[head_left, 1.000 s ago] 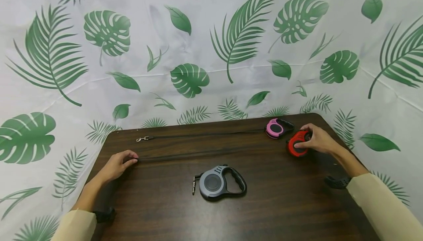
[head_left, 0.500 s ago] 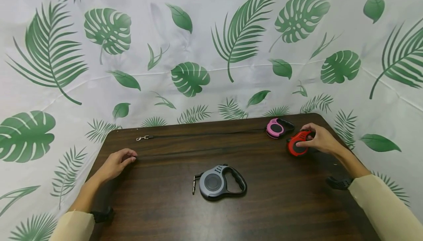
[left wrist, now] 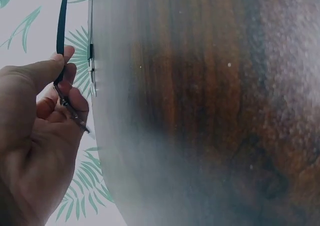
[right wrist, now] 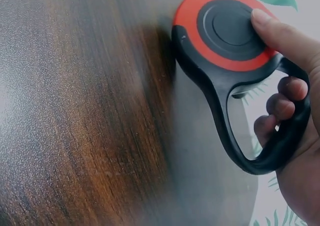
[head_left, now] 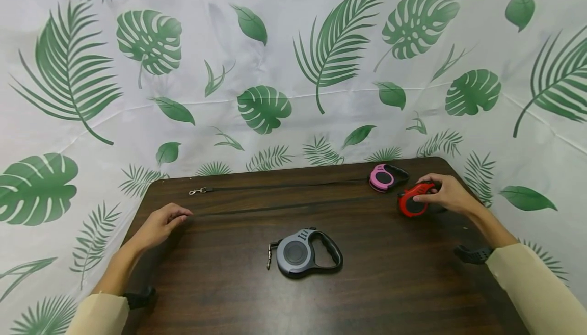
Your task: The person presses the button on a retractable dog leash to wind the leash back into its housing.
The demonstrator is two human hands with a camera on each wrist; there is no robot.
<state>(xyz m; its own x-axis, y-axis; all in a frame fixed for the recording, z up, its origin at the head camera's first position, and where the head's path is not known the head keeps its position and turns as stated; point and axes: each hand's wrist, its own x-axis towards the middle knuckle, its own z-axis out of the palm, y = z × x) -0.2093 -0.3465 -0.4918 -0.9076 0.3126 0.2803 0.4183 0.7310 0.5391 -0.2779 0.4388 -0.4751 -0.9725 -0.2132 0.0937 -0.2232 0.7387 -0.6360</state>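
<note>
A red retractable dog leash (head_left: pixel 412 200) is gripped by my right hand (head_left: pixel 445 193); in the right wrist view the fingers wrap its black handle (right wrist: pixel 295 131) and the thumb lies on the round casing. My left hand (head_left: pixel 161 225) pinches the end of its black strap (left wrist: pixel 62 23), with the metal clip (left wrist: pixel 72 110) hanging against the fingers. Between the hands the strap runs stretched across the table. Behind it lies a pink retractable leash (head_left: pixel 380 178), its own strap drawn out leftward to a metal snap clip (head_left: pixel 198 191).
A grey retractable leash (head_left: pixel 295 253) with a black handle lies mid-table, nearer than the stretched strap. The dark wood table (head_left: pixel 321 304) ends at the back against a white leaf-printed cloth (head_left: pixel 275 44).
The strap between my hands has risen slightly and looks straighter. My left hand has shifted up a little. The red leash's casing stays in nearly the same place; the other leashes have not moved.
</note>
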